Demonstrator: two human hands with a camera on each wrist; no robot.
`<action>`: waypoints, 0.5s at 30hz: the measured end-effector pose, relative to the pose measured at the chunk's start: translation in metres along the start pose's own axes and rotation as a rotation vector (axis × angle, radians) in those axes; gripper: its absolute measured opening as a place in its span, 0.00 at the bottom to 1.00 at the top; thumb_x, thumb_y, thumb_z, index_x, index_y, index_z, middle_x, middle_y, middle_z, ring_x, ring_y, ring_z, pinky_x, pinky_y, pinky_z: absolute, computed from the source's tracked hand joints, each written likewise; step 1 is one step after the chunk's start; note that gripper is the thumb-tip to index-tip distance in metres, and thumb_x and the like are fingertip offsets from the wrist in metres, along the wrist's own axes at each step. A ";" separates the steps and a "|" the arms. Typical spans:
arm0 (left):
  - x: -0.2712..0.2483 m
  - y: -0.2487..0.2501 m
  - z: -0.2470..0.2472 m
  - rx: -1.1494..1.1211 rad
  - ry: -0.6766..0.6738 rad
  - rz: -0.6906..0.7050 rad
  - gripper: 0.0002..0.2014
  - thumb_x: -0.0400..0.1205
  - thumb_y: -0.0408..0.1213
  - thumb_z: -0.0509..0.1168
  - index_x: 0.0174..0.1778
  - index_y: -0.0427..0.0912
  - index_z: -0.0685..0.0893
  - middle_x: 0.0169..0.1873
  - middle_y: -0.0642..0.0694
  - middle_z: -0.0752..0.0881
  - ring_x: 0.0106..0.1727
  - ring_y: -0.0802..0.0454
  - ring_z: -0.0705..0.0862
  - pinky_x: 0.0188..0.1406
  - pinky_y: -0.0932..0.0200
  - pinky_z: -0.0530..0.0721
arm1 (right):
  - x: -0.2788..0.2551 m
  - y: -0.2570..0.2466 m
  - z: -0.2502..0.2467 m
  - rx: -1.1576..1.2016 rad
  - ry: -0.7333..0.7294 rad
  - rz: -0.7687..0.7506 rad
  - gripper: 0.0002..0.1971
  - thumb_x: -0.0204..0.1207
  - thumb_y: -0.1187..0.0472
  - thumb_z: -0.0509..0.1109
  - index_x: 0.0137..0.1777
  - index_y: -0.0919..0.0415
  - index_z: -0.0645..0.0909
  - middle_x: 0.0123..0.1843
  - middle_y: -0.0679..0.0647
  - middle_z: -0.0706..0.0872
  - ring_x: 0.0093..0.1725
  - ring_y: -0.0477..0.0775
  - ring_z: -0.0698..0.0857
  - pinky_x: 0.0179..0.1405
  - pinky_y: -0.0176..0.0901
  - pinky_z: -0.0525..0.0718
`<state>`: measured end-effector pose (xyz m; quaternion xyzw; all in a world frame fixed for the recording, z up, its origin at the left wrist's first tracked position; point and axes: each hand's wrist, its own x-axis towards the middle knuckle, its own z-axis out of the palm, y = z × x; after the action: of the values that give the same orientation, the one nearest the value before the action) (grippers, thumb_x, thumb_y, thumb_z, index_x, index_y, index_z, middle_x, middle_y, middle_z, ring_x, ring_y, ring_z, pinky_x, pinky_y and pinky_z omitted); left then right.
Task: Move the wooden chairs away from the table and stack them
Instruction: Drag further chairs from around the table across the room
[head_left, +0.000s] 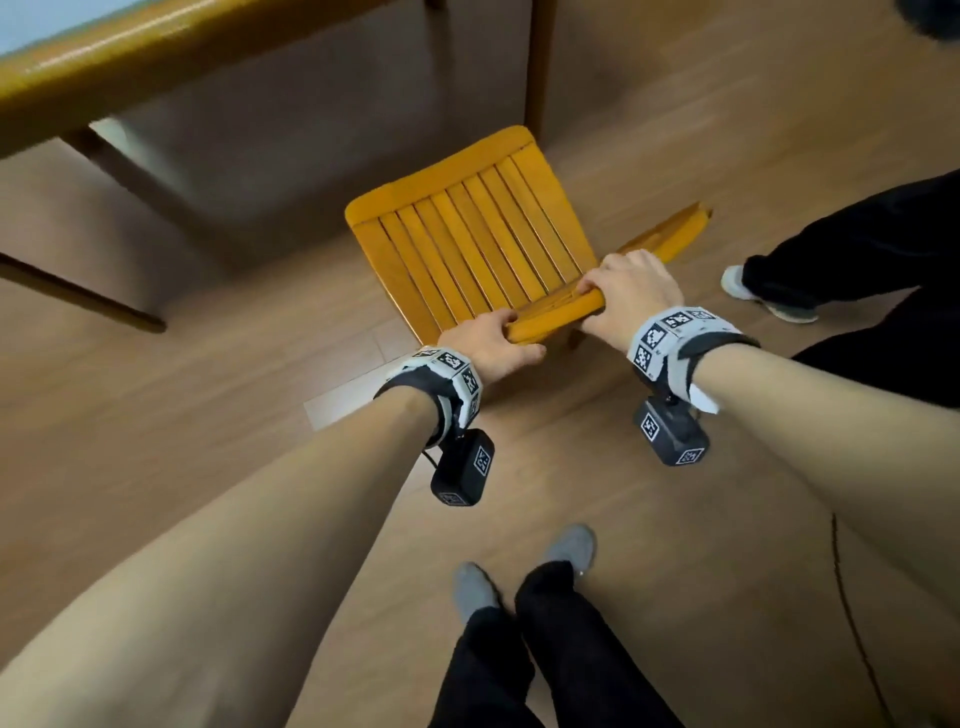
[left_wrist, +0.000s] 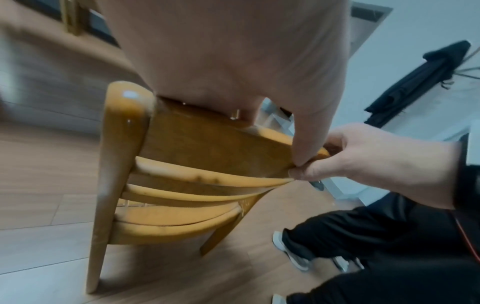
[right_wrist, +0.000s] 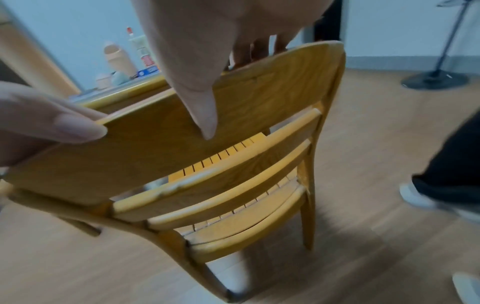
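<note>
Both hands, left (head_left: 488, 345) and right (head_left: 631, 291), curl their fingers (right_wrist: 255, 50) round the wooden chair (head_left: 467, 244) top rail

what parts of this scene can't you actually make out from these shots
- Front legs of the chair: hidden under its own seat in the head view.
- Left hand fingers: curled behind the top rail in the head view.
- Items on the table: blurred and small in the right wrist view.
- Second person: cut off by the right edge.
- Other chairs: none clearly in view.
</note>
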<state>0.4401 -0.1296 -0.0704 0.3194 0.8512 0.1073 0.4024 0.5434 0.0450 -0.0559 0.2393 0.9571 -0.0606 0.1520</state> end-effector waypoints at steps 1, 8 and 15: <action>0.002 0.001 0.001 0.012 0.019 -0.012 0.34 0.74 0.67 0.64 0.75 0.57 0.74 0.52 0.50 0.86 0.51 0.47 0.85 0.55 0.50 0.86 | 0.006 0.003 -0.005 -0.023 -0.063 -0.021 0.21 0.73 0.44 0.72 0.66 0.44 0.83 0.61 0.51 0.84 0.66 0.60 0.77 0.74 0.56 0.71; 0.018 0.012 0.017 0.206 0.190 -0.124 0.28 0.73 0.67 0.66 0.67 0.58 0.82 0.46 0.50 0.87 0.49 0.44 0.84 0.57 0.45 0.84 | 0.029 0.017 -0.015 -0.198 -0.223 -0.080 0.21 0.67 0.38 0.68 0.58 0.40 0.87 0.38 0.47 0.84 0.39 0.56 0.83 0.36 0.43 0.81; 0.011 0.011 0.031 0.320 0.279 -0.140 0.30 0.74 0.71 0.63 0.58 0.52 0.88 0.42 0.49 0.88 0.42 0.44 0.85 0.44 0.53 0.84 | 0.010 0.029 -0.002 -0.199 -0.167 -0.132 0.33 0.67 0.25 0.65 0.62 0.45 0.86 0.36 0.49 0.78 0.37 0.57 0.79 0.38 0.46 0.76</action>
<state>0.4639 -0.1164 -0.0924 0.3012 0.9249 -0.0140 0.2316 0.5487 0.0749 -0.0585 0.1535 0.9561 0.0049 0.2495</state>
